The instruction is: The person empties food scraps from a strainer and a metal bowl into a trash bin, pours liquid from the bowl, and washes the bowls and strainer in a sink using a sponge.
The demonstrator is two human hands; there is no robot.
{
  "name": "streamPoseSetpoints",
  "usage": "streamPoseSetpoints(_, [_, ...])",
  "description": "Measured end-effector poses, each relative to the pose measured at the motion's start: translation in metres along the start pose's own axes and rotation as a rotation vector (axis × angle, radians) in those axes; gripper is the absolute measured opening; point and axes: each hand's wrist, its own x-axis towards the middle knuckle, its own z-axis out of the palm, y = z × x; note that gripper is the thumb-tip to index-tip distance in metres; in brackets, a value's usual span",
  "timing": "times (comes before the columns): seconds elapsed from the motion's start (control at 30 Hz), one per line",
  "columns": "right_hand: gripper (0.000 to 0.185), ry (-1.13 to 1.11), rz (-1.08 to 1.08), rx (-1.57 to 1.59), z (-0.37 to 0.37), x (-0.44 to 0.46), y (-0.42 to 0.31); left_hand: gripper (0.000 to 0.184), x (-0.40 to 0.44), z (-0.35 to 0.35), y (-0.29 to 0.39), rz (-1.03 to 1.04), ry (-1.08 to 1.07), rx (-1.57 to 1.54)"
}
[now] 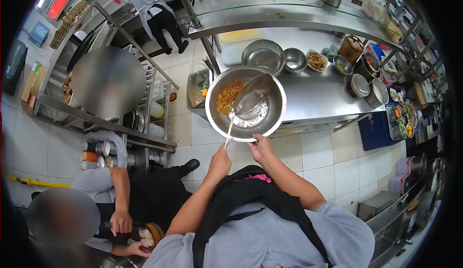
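My left hand (220, 164) is closed around the thin handle of a strainer (256, 94), whose dark round head is inside a large metal mixing bowl (276, 111). My right hand (261, 149) grips the near rim of that bowl, thumb over the edge. Golden-brown crumbly food (228, 97) lies in the bowl's left side, beside the strainer's head. Light glints off the bare bottom to the right of the food. The bowl is held in front of me, at the left end of a steel counter (308, 94).
On the counter stand a wide metal bowl (263, 55), a smaller bowl (294, 60), a dish of food (316, 61) and several pots. A bin (195, 89) is left of my bowl. A co-worker (96, 181) works close at lower left; another person (149, 7) stands farther back.
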Motion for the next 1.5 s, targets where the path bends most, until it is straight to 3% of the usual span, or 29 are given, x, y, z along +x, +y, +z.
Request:
streamPoseSetpoints(0.07, [0.036, 0.001, 0.028, 0.012, 0.003, -0.003, 0.002, 0.042, 0.016, -0.005, 0.009, -0.22, 0.013, 0.005])
streamPoseSetpoints(0.1, [0.036, 0.0, 0.026, 0.013, 0.001, -0.001, 0.003, 0.042, 0.015, -0.011, 0.01, -0.217, 0.013, 0.005])
streamPoseSetpoints(0.2, [0.032, -0.033, 0.062, -0.012, -0.005, 0.004, 0.002, 0.042, 0.013, -0.017, 0.0, -0.13, 0.071, -0.081])
streamPoseSetpoints(0.27, [0.03, -0.019, 0.059, 0.011, -0.005, 0.006, 0.005, 0.04, 0.009, 0.0, -0.025, 0.092, 0.053, -0.09])
streamPoseSetpoints(0.3, [0.03, -0.021, 0.064, 0.011, -0.003, 0.007, 0.006, 0.04, 0.011, -0.001, -0.019, 0.088, 0.055, -0.087])
streamPoseSetpoints(0.37, [0.03, -0.005, 0.074, 0.01, -0.004, 0.008, 0.008, 0.037, 0.022, -0.004, 0.004, -0.236, 0.038, 0.034])
streamPoseSetpoints(0.43, [0.028, -0.018, 0.075, -0.003, -0.001, 0.003, 0.003, 0.038, 0.035, 0.01, -0.023, -0.213, 0.122, -0.046])
streamPoseSetpoints(0.5, [0.025, -0.081, 0.137, -0.004, -0.008, 0.011, 0.002, 0.037, 0.033, 0.036, -0.075, 0.344, 0.265, -0.191])
streamPoseSetpoints(0.57, [0.021, -0.126, 0.158, -0.015, -0.004, 0.01, 0.003, 0.037, 0.009, -0.009, -0.02, -0.333, -0.32, -0.712])
streamPoseSetpoints(0.63, [0.019, -0.143, 0.157, -0.036, -0.019, 0.027, 0.007, 0.031, 0.003, -0.004, -0.009, -0.489, -0.43, -0.884])
streamPoseSetpoints(0.77, [0.017, -0.012, 0.108, -0.09, -0.004, 0.02, 0.013, 0.035, 0.013, 0.005, -0.013, -0.567, -0.418, -1.058])
streamPoseSetpoints(0.83, [0.018, -0.005, 0.148, -0.095, 0.002, 0.018, 0.012, 0.042, 0.013, -0.006, -0.005, -0.576, -0.521, -1.065])
streamPoseSetpoints(0.97, [0.018, 0.036, 0.128, -0.057, 0.001, 0.025, 0.011, 0.054, -0.013, -0.024, -0.011, -0.596, -0.486, -1.188])
streamPoseSetpoints(1.03, [0.018, 0.059, 0.128, -0.064, 0.002, 0.023, 0.011, 0.063, -0.03, -0.025, -0.024, -0.602, -0.398, -1.16])
streamPoseSetpoints(1.27, [0.021, 0.073, 0.136, -0.08, -0.001, 0.027, 0.009, 0.063, -0.084, -0.027, -0.063, -0.666, -0.283, -1.13])
streamPoseSetpoints(1.4, [0.018, 0.057, 0.233, -0.048, -0.018, 0.051, 0.003, 0.047, -0.152, 0.002, -0.112, -0.619, -0.134, -0.774])
streamPoseSetpoints(1.43, [0.018, 0.087, 0.186, -0.056, -0.023, 0.058, 0.003, 0.044, -0.18, 0.001, -0.123, -0.68, -0.168, -0.603])
streamPoseSetpoints(1.47, [0.017, 0.082, 0.213, -0.075, -0.023, 0.059, 0.001, 0.042, -0.219, 0.029, -0.159, -0.489, -0.01, -0.193])
streamPoseSetpoints(1.5, [0.017, 0.073, 0.218, -0.083, -0.023, 0.06, -0.001, 0.043, -0.249, 0.013, -0.156, -0.679, -0.142, -0.145])
